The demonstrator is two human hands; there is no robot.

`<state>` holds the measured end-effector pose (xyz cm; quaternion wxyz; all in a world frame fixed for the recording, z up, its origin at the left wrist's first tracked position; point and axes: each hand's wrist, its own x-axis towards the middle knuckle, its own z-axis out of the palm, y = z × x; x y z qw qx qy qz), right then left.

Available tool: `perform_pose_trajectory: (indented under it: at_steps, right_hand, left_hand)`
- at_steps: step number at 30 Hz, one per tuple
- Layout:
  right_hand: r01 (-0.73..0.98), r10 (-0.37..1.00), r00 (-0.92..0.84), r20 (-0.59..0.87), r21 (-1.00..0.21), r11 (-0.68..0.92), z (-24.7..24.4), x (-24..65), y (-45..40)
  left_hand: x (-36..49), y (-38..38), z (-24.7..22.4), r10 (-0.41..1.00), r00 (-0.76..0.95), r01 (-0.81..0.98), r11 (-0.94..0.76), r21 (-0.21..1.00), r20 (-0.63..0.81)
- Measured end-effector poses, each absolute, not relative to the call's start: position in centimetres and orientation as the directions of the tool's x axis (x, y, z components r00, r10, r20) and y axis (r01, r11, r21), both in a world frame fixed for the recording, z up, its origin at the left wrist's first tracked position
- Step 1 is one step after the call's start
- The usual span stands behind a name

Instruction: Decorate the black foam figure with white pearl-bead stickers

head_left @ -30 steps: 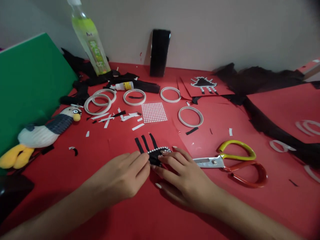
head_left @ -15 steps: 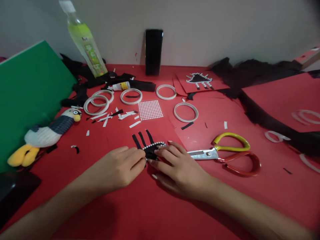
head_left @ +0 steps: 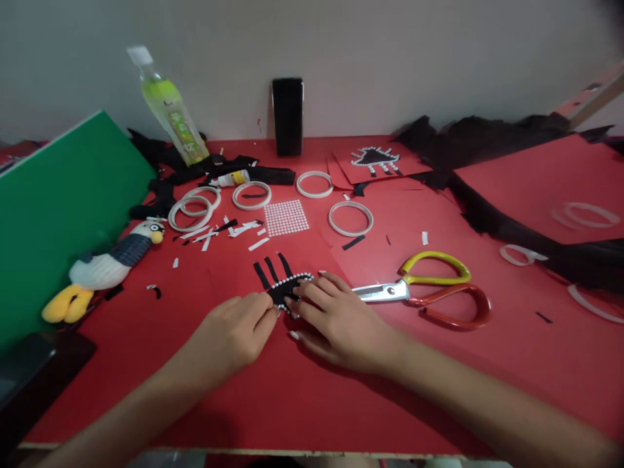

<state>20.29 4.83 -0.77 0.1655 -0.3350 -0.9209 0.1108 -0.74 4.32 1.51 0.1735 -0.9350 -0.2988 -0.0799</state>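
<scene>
Red table [head_left: 273, 403]: bits of paper are scattered over it.
Black shape [head_left: 281, 294]: it is laid flat on red between the hands, with white beads [head_left: 292, 278] stuck around its edge.
Good way: it seems best if the shape is pressed softly and held flat, so no beads get bumped loose.
Left fingers: the left hand [head_left: 234, 331] is bunched narrow at the shape's left end; whether anything is pinched cannot be told.
Right fingers: the right hand [head_left: 346, 325] is a little spread, with fingertips rested on the shape.
Scissors [head_left: 385, 292]: they are left beside the right hand.
</scene>
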Motion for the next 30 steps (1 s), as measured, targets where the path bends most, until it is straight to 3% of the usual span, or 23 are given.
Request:
perform_pose_trajectory:
  at_steps: [5, 12, 20, 30]
  right_hand:
    - [0.579, 0.647, -0.725, 0.235, -0.301, 0.758, -0.9, 20.3, 4.6]
    - [0.605, 0.657, -0.714, 0.243, -0.260, 0.753, -1.0, 20.0, 4.4]
    - [0.618, 0.641, -0.724, 0.255, -0.174, 0.767, -1.3, 19.8, 4.2]
    - [0.616, 0.603, -0.756, 0.255, -0.035, 0.787, -0.7, 19.4, 4.3]
  left_hand:
    - [-0.3, 3.8, 1.5, 0.503, 0.821, 0.572, -0.726, -0.383, 0.272]
    - [0.1, 3.4, 1.6, 0.525, 0.815, 0.578, -0.709, -0.404, 0.244]
    - [-0.3, 3.0, 1.3, 0.705, 0.665, 0.747, -0.625, -0.228, 0.247]
    - [-0.9, 4.3, 1.9, 0.508, 0.825, 0.561, -0.787, -0.255, 0.249]
